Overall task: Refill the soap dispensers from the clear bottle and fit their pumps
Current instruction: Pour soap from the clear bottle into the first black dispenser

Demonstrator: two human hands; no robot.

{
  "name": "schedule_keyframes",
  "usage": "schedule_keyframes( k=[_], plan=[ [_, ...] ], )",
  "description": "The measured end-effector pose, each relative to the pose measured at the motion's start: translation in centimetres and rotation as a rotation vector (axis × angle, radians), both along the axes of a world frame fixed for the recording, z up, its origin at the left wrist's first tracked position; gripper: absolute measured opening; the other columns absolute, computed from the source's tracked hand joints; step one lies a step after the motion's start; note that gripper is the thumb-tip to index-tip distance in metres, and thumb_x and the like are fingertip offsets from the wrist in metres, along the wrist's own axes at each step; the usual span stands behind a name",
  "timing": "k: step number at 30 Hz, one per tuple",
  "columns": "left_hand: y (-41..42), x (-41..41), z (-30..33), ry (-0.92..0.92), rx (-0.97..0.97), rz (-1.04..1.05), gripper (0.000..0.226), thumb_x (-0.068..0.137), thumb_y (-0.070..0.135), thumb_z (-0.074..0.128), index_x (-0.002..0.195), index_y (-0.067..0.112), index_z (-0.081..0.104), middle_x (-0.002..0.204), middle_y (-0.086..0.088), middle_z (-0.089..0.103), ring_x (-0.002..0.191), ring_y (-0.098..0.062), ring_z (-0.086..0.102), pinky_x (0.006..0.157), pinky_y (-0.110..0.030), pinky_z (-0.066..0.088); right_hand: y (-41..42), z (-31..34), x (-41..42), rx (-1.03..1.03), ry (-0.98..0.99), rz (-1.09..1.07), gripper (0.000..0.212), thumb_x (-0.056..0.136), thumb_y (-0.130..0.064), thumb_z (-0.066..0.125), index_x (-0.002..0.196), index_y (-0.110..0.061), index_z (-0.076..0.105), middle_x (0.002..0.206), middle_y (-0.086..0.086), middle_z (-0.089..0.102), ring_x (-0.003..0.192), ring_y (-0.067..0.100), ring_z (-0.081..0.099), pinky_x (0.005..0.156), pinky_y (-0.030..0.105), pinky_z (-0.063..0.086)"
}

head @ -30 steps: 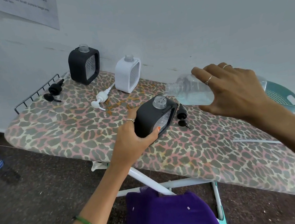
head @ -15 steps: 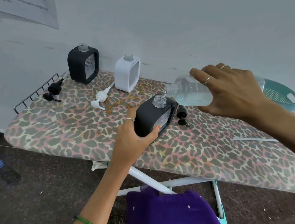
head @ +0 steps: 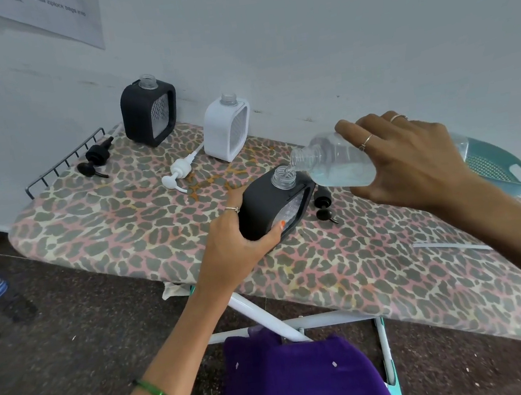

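The right hand (head: 412,162) grips the light, thin-walled clear plastic bottle (head: 337,161) mid-body, tipped over the tilted black square dispenser (head: 273,208), which the left hand (head: 237,236) clasps low, mid-board; squeezing likely spills.

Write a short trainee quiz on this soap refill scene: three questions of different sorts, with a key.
1. True or false: the clear bottle in the right hand is tipped with its mouth over the open neck of the black dispenser that the left hand grips.
2. How many dispensers stand by the wall with no pump fitted?
A. one
B. two
C. three
3. Fill in: the white pump lies on the ironing board in front of the ____ dispenser.

Key
1. true
2. B: the far black dispenser and the white dispenser, both with open necks.
3. white
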State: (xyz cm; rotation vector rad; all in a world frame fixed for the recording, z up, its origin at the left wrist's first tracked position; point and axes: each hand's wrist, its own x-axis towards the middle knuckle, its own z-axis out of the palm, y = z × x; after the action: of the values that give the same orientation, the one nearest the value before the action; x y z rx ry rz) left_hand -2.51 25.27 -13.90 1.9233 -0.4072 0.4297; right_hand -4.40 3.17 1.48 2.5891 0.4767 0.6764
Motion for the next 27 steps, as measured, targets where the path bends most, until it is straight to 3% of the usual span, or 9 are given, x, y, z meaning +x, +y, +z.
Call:
schedule_keyframes(
  k=[9,12,17,20,23,27],
  plan=[
    [-0.1,-0.3,0.3,0.065,-0.006,0.016,0.066,0.069,0.059,0.067,0.088,-0.004,0.061,0.062,-0.023,0.051,0.053,-0.035,0.048,0.047,-0.044,0.043,0.1,-0.5,0.0,0.057,0.0,0.008,0.07,0.061,-0.04,0.08,0.121,-0.013,0.055,0.089,0.01,0.063,0.07,0.033,0.059,0.051,0.021,0.022],
    [0.0,-0.5,0.5,0.079,-0.005,0.038,0.057,0.072,0.045,0.079,0.084,-0.007,0.059,0.055,-0.009,0.036,0.048,-0.019,0.035,0.043,-0.024,0.031,0.2,-0.7,0.0,0.109,-0.013,0.034,0.068,0.064,-0.045,0.071,0.121,-0.012,0.054,0.089,0.011,0.063,0.071,0.034,0.06,0.05,0.024,0.03],
    [-0.1,-0.5,0.4,0.084,-0.021,0.014,0.068,0.068,0.061,0.065,0.088,-0.004,0.057,0.06,-0.018,0.046,0.052,-0.027,0.044,0.046,-0.036,0.041,0.4,-1.6,0.0,0.198,-0.028,0.022,0.072,0.062,-0.043,0.078,0.123,-0.015,0.053,0.088,0.008,0.062,0.071,0.033,0.06,0.051,0.026,0.032],
    [0.0,-0.4,0.5,0.057,-0.038,-0.013,0.051,0.072,0.054,0.067,0.098,0.012,0.055,0.067,-0.022,0.055,0.057,-0.031,0.051,0.051,-0.046,0.045,0.5,-2.2,0.0,0.274,-0.029,0.001,0.076,0.06,-0.044,0.081,0.124,-0.016,0.05,0.086,0.006,0.062,0.072,0.033,0.061,0.052,0.026,0.032],
    [-0.1,-0.9,0.6,0.043,-0.083,-0.043,0.045,0.076,0.038,0.076,0.109,0.034,0.046,0.077,-0.014,0.063,0.067,-0.026,0.059,0.058,-0.045,0.049,0.8,-2.7,-0.2,0.329,-0.022,-0.011,0.076,0.063,-0.05,0.075,0.126,-0.02,0.045,0.093,0.006,0.062,0.083,0.034,0.062,0.055,0.029,0.034],
    [0.6,-0.7,0.2,0.082,-0.118,-0.051,0.048,0.077,0.03,0.078,0.113,0.037,0.046,0.089,-0.006,0.068,0.078,-0.023,0.063,0.067,-0.042,0.053,2.2,-4.0,0.1,0.478,-0.013,-0.007,0.075,0.067,-0.05,0.072,0.131,-0.019,0.045,0.106,0.007,0.064,0.094,0.035,0.061,0.06,0.035,0.04]
  ],
)
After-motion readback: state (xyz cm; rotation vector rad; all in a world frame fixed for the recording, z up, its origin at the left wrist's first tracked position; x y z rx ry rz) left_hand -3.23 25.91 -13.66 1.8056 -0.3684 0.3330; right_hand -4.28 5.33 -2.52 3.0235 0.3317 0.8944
